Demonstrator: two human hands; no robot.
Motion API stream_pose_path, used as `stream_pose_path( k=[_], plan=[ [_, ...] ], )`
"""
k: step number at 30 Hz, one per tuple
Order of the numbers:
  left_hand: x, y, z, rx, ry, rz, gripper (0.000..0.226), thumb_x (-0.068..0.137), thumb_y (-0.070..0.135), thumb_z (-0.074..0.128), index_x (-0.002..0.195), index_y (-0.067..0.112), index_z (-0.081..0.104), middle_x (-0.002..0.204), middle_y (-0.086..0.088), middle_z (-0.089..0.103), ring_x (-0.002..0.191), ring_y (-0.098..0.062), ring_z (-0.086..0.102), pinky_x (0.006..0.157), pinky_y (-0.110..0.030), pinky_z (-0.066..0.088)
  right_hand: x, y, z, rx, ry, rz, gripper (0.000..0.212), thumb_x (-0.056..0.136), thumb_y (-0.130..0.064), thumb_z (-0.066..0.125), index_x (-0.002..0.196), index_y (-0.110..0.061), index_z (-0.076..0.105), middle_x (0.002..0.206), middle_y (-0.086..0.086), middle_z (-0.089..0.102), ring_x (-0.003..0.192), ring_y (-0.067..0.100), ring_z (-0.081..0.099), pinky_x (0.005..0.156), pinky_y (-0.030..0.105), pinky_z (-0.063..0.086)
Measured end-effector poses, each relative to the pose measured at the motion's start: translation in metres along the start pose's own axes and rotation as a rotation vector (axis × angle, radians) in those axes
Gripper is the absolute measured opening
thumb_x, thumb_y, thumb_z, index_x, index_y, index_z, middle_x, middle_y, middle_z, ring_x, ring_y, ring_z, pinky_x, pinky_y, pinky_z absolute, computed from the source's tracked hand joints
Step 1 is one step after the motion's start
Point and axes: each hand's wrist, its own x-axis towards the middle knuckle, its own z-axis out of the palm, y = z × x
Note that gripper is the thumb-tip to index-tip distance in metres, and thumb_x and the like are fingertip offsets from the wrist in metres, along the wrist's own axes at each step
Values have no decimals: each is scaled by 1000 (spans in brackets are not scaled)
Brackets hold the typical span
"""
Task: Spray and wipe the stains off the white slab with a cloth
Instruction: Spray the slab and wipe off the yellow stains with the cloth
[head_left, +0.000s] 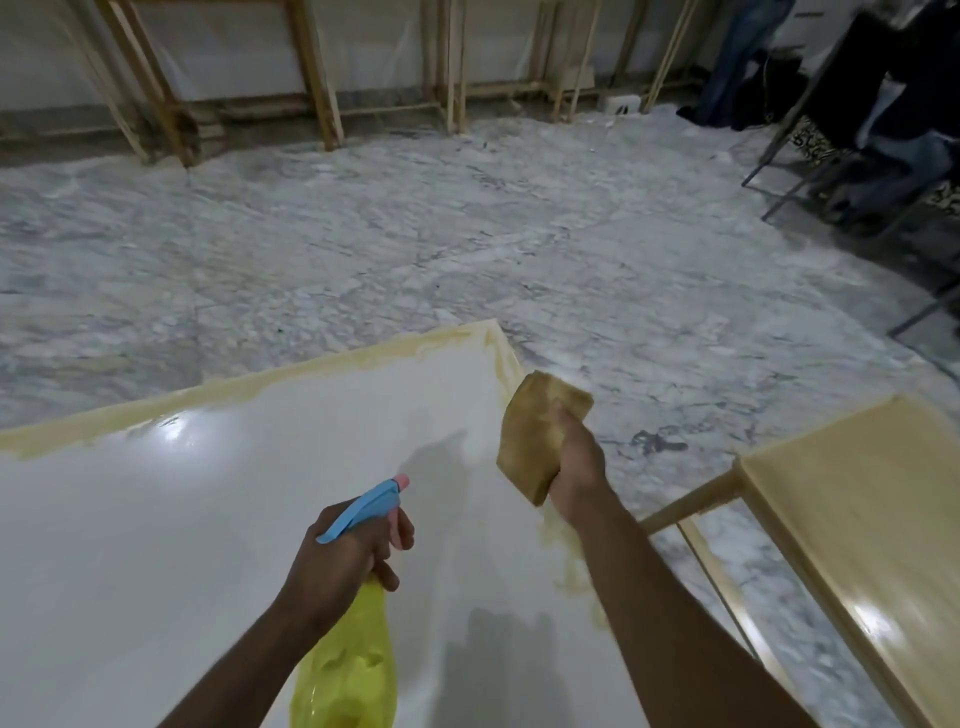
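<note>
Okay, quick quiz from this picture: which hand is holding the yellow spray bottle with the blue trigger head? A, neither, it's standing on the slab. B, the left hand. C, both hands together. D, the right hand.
B: the left hand grips the neck of the yellow spray bottle above the white slab, while the right hand holds a tan cloth.

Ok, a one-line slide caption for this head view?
Left hand grips yellow spray bottle, right hand holds tan cloth over stained white slab.

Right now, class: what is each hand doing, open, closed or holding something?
Left hand: grips the yellow spray bottle, finger on its trigger.
Right hand: holds the folded cloth.
</note>
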Motion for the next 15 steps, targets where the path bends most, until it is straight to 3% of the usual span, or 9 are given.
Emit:
stream_pose_path(
  k=[2, 3, 6, 8, 12, 15],
  plan=[
    [25, 5, 3, -16, -3, 7, 36, 62, 10, 46, 79, -17, 63, 89, -9, 74, 68, -19, 65, 47, -25, 50, 42, -27, 9, -71, 48, -67, 23, 102, -37, 62, 108, -17, 71, 107, 4, 73, 96, 22, 69, 78, 36, 56],
    [36, 8, 4, -26, -5, 13, 30, 65, 7, 48, 76, -16, 63, 90, -8, 74, 65, -18, 65, 47, -25, 50, 59, -40, 15, -125, 53, -100, 24, 103, -37, 59, 110, -17, 70, 109, 4, 72, 98, 23, 69, 82, 38, 57],
    [70, 7, 5, -57, 13, 6, 19, 81, -12, 44, 76, -18, 62, 94, -7, 75, 62, -20, 63, 46, -24, 50, 117, -64, 31, -382, 45, -148, 57, 105, -51, 48, 149, -15, 51, 149, 11, 56, 135, 30, 55, 115, 46, 44],
    [88, 4, 4, -80, 35, 19, 20, 82, -11, 44, 75, -18, 61, 93, -7, 75, 66, -21, 65, 46, -24, 51, 145, -69, 47, -473, 5, -194, 74, 101, -62, 45, 159, -17, 36, 163, 9, 40, 149, 28, 41, 122, 45, 34],
    [110, -2, 1, -89, 50, 34, 21, 65, 6, 46, 64, 1, 67, 93, -3, 76, 59, -25, 64, 48, -27, 52, 197, -67, 80, -568, -18, -204, 73, 105, -61, 37, 163, -18, 27, 169, 10, 29, 154, 33, 32, 123, 53, 30],
    [120, -5, 0, -100, 67, 41, 21, 68, 2, 46, 68, -6, 66, 93, -3, 76, 56, -24, 63, 47, -25, 52, 224, -55, 104, -623, -65, -260, 69, 107, -57, 37, 162, -16, 32, 163, 11, 40, 147, 31, 42, 114, 42, 40]
  ],
)
